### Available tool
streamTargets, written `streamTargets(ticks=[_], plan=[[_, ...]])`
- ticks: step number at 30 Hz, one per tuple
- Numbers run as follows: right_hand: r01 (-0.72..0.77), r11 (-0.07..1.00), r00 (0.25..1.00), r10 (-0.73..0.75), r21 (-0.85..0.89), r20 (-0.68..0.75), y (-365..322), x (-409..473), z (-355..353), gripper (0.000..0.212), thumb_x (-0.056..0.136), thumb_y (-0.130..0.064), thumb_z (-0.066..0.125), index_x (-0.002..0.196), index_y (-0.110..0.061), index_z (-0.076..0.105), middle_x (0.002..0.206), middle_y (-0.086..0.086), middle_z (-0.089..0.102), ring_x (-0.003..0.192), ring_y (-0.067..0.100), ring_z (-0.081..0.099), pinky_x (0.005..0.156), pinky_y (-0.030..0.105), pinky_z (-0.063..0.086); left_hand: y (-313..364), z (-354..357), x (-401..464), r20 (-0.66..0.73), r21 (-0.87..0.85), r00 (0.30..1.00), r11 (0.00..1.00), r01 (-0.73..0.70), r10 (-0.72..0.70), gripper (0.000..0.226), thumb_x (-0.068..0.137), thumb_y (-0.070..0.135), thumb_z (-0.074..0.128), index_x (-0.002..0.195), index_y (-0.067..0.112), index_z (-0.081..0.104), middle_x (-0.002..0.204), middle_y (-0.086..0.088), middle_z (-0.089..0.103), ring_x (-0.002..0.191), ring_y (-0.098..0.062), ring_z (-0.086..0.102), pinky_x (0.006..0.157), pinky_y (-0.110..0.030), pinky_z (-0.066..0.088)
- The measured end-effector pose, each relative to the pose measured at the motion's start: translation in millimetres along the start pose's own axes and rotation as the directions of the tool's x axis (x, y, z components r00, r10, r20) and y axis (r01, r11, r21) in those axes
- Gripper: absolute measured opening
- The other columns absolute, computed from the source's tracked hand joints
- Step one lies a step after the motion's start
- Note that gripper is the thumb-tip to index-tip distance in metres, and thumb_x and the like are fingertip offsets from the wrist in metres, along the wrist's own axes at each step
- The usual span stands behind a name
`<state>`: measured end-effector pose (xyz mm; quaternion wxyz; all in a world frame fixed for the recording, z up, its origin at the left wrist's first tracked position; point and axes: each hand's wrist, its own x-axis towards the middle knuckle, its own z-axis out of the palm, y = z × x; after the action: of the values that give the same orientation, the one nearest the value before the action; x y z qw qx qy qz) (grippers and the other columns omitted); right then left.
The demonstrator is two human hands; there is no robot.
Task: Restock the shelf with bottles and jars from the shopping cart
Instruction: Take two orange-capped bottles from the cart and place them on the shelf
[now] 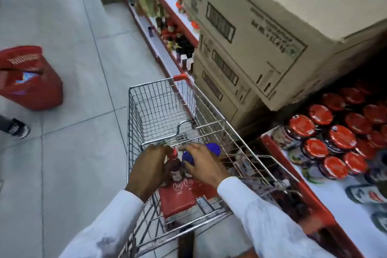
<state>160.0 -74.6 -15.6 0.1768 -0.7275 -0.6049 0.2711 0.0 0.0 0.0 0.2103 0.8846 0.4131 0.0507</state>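
Observation:
A wire shopping cart (159, 102) stands in the aisle beside the shelf (343, 213). Both hands are down in its near end, over the red child-seat flap. My left hand (146, 172) is wrapped around a dark red bottle (175, 168) with a red cap. My right hand (201, 165) rests on a blue-capped jar (188, 158); a second blue cap (213, 148) shows just behind its fingers. Whether the right hand's fingers are closed on the jar is unclear. Red-lidded jars (341, 137) fill the shelf at right.
Stacked cardboard boxes (251, 33) sit on the shelf just beyond the jars, overhanging the cart's far right side. More bottles (180, 40) line the lower shelves farther down. A red basket (31, 81) and a person's shoe (19, 130) are on the tiled floor at left.

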Motion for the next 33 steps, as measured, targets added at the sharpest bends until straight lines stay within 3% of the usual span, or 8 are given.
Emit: streamTargets(ticks=[3, 5, 11, 18, 23, 25, 28, 33], plan=[[-0.013, 1.0, 0.999, 0.013, -0.01, -0.037, -5.7, 8.8, 7.7, 0.045, 0.087, -0.034, 0.066, 0.13, -0.028, 0.054, 0.127, 0.003, 0.064, 0.118, 0.025, 0.057, 0.094, 0.04, 0.05, -11.0, 2.3, -7.6, -0.098, -0.03, 0.995, 0.999, -0.032, 0.028, 0.024, 0.076, 0.016, 0.07, 0.1, 0.021, 0.07, 0.094, -0.003, 0.074, 0.092, -0.029, 0.064, 0.071, -0.035, 0.051], [-0.029, 1.0, 0.997, 0.029, -0.005, -0.066, -9.1, 13.0, 13.1, 0.046, 0.083, -0.04, 0.067, 0.126, -0.033, 0.053, 0.121, 0.003, 0.067, 0.109, 0.026, 0.062, 0.089, 0.042, 0.054, -18.8, 4.5, -11.6, -0.108, -0.032, 0.994, 0.999, -0.001, -0.003, 0.023, 0.075, 0.017, 0.071, 0.098, 0.02, 0.068, 0.094, -0.002, 0.072, 0.093, -0.028, 0.063, 0.072, -0.035, 0.052], [-0.04, 0.998, 0.994, 0.045, 0.052, -0.097, -14.4, 21.2, 22.8, 0.046, 0.08, -0.026, 0.077, 0.122, -0.031, 0.059, 0.114, 0.001, 0.073, 0.084, 0.024, 0.067, 0.082, 0.039, 0.057, -33.1, 19.0, -11.5, -0.104, -0.113, 0.989, 0.989, 0.093, -0.105, 0.021, 0.075, 0.022, 0.073, 0.094, 0.019, 0.066, 0.093, -0.001, 0.066, 0.085, -0.025, 0.064, 0.072, -0.034, 0.052], [-0.042, 0.989, 0.995, 0.054, 0.143, -0.084, -9.9, 18.4, 22.2, 0.04, 0.076, -0.018, 0.079, 0.111, -0.025, 0.06, 0.107, 0.007, 0.072, 0.092, 0.024, 0.068, 0.082, 0.044, 0.059, -24.9, 25.5, -14.1, -0.078, -0.269, 0.97, 0.942, 0.201, -0.23, 0.042, 0.066, 0.015, 0.084, 0.106, 0.018, 0.072, 0.094, -0.004, 0.066, 0.075, -0.022, 0.063, 0.071, -0.029, 0.049], [-0.03, 0.975, 0.989, 0.06, 0.219, -0.132, -7.7, -0.2, 10.9, 0.037, 0.075, -0.02, 0.08, 0.107, -0.026, 0.061, 0.103, 0.003, 0.072, 0.091, 0.019, 0.067, 0.082, 0.041, 0.059, -12.8, 15.3, -22.1, -0.081, -0.306, 0.982, 0.942, 0.14, -0.172, 0.036, 0.065, 0.01, 0.083, 0.1, 0.018, 0.074, 0.091, -0.005, 0.076, 0.069, -0.018, 0.065, 0.069, -0.029, 0.053], [-0.029, 0.965, 0.981, 0.077, 0.26, -0.176, -9.0, -9.5, -2.8, 0.04, 0.073, -0.024, 0.081, 0.108, -0.028, 0.062, 0.101, 0.001, 0.071, 0.091, 0.019, 0.067, 0.083, 0.041, 0.058, -5.1, 4.4, -23.5, -0.11, -0.303, 0.98, 0.944, 0.127, -0.167, 0.038, 0.066, 0.011, 0.083, 0.102, 0.018, 0.074, 0.09, -0.002, 0.076, 0.069, -0.014, 0.067, 0.067, -0.022, 0.05], [-0.055, 0.945, 0.961, 0.137, 0.321, -0.24, -11.5, -30.4, -35.5, 0.046, 0.071, -0.025, 0.085, 0.113, -0.024, 0.064, 0.104, 0.0, 0.073, 0.094, 0.017, 0.069, 0.087, 0.037, 0.059, 16.5, -23.0, -27.1, -0.144, -0.315, 0.98, 0.945, 0.084, -0.135, 0.041, 0.065, 0.01, 0.084, 0.104, 0.017, 0.074, 0.084, 0.007, 0.071, 0.064, 0.0, 0.064, 0.063, -0.001, 0.041], [-0.03, 0.946, 0.89, 0.172, 0.322, -0.422, -14.8, -81.5, -101.4, 0.045, 0.067, -0.018, 0.087, 0.11, -0.02, 0.071, 0.097, -0.003, 0.076, 0.078, 0.007, 0.072, 0.076, 0.021, 0.059, 66.9, -64.7, -33.4, -0.156, -0.332, 0.987, 0.943, -0.027, -0.027, 0.041, 0.064, 0.012, 0.088, 0.102, 0.017, 0.074, 0.085, 0.005, 0.075, 0.066, 0.003, 0.068, 0.063, 0.001, 0.043]])
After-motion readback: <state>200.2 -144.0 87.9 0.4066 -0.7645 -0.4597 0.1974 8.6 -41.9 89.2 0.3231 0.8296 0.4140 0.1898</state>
